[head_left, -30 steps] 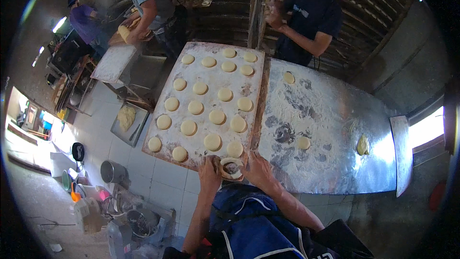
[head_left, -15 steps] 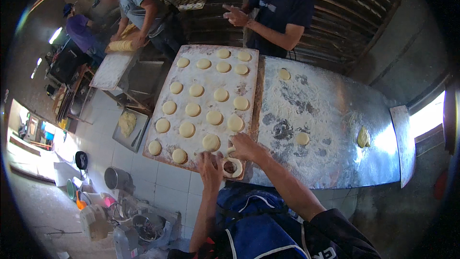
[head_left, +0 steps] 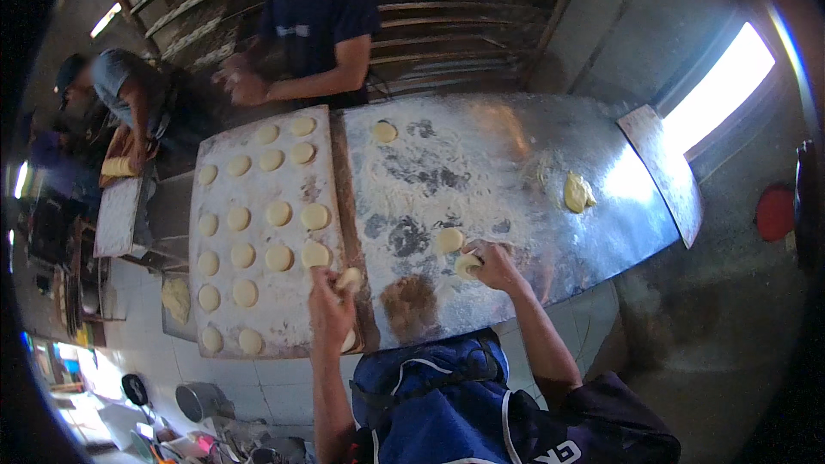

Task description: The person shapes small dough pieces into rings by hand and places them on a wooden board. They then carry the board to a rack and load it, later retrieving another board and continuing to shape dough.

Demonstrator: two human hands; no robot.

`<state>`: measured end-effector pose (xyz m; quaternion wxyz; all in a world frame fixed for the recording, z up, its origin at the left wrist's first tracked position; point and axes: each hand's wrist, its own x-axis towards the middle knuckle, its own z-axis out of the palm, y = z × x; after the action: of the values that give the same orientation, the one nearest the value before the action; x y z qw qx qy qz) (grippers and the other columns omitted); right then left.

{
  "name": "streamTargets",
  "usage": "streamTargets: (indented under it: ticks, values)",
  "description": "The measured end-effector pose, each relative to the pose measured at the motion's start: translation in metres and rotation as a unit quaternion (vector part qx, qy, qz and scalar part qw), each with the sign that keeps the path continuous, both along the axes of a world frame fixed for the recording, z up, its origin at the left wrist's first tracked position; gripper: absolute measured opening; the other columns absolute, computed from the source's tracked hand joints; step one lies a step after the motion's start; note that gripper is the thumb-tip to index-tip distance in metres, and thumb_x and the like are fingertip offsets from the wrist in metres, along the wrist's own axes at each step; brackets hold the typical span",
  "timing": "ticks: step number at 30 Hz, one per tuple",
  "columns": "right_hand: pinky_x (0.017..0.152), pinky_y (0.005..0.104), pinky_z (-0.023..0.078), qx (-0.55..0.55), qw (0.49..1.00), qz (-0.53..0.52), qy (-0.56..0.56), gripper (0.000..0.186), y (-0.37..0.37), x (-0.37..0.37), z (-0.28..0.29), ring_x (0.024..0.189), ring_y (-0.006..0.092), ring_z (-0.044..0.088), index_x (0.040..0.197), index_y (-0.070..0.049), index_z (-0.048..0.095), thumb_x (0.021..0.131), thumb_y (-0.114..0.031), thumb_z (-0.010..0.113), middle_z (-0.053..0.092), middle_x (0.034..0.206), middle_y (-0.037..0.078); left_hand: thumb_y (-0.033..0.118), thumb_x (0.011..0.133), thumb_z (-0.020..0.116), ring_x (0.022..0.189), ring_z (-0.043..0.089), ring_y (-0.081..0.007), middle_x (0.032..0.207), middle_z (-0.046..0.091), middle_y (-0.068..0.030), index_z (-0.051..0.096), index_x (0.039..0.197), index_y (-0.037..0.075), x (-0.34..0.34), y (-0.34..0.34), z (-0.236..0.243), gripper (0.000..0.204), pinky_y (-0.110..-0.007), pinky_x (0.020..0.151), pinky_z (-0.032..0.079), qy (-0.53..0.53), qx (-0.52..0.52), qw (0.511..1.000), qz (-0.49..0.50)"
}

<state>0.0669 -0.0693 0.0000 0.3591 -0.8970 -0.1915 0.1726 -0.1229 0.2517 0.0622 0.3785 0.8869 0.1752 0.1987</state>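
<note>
My left hand (head_left: 330,308) is closed around a pale dough piece (head_left: 349,281) above the floured board's (head_left: 284,288) right edge. Below that hand, part of another dough round (head_left: 348,341) shows at the board's near right corner. Over the metal tabletop, my right hand (head_left: 496,265) has its fingers bent around a pale, ring-like dough round (head_left: 467,265); blur hides its detail. Just beyond it lies a flat dough round (head_left: 449,241). Several more dough rounds (head_left: 278,213) rest in rows on the board.
Farther out, the floured metal table (head_left: 533,241) carries a dough round (head_left: 384,131) and a yellowish lump (head_left: 579,192). A brown patch (head_left: 409,304) marks the near edge. One person (head_left: 301,51) stands across the table; another (head_left: 129,94) works at a side table.
The view has swung right. My right hand has moved from the board's corner to the metal table; my left now lifts a dough piece. The filled dough with the dark centre no longer shows.
</note>
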Motion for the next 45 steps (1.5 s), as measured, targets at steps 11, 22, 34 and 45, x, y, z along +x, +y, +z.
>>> streamTargets:
  ticks: [11, 22, 34, 45]
  values:
    - [0.064, 0.0288, 0.053, 0.109, 0.983, -0.142, 0.031, 0.027, -0.052, 0.002, -0.014, 0.073, 0.0125, 0.066, 0.087, -0.003, 0.065, 0.071, -0.005, 0.088, 0.069, 0.082, 0.004, 0.011, 0.091, 0.075, 0.099, 0.071, -0.0357, 0.112, 0.068, -0.0206, 0.057, 0.127, -0.002, 0.119, -0.178, -0.061, 0.043, -0.042, 0.081, 0.057, -0.034, -0.088, 0.980, -0.177]
    - [0.070, 0.0315, 0.052, 0.225, 0.964, -0.135, 0.044, 0.031, -0.037, 0.008, 0.014, 0.081, 0.0130, 0.063, 0.103, -0.003, 0.057, 0.082, -0.003, 0.080, 0.065, 0.085, 0.006, 0.019, 0.102, 0.068, 0.082, 0.062, -0.0102, 0.088, 0.071, -0.0059, 0.070, 0.110, -0.003, 0.136, -0.210, -0.059, 0.023, -0.030, 0.072, 0.052, 0.016, -0.291, 0.952, -0.089]
    - [0.078, 0.0323, 0.050, 0.340, 0.910, 0.101, 0.215, 0.051, -0.024, 0.024, 0.036, 0.092, 0.0173, 0.059, 0.141, -0.008, 0.044, 0.093, -0.008, 0.060, 0.058, 0.111, 0.011, 0.010, 0.106, 0.059, 0.103, 0.068, -0.0208, 0.123, 0.064, -0.0139, 0.039, 0.141, 0.009, 0.124, -0.199, -0.065, 0.041, -0.036, 0.086, 0.057, -0.111, -0.721, 0.684, -0.029]
    - [0.062, 0.0461, 0.049, 0.414, 0.825, -0.151, 0.352, 0.075, 0.027, 0.001, 0.015, 0.064, 0.0282, 0.064, 0.094, 0.009, 0.066, 0.105, -0.060, 0.042, 0.062, 0.067, 0.019, 0.037, 0.103, 0.053, 0.082, 0.068, -0.0268, 0.087, 0.058, -0.0103, 0.043, 0.114, 0.007, 0.118, -0.160, -0.054, 0.033, -0.041, 0.069, 0.056, -0.019, -0.483, 0.876, -0.011]
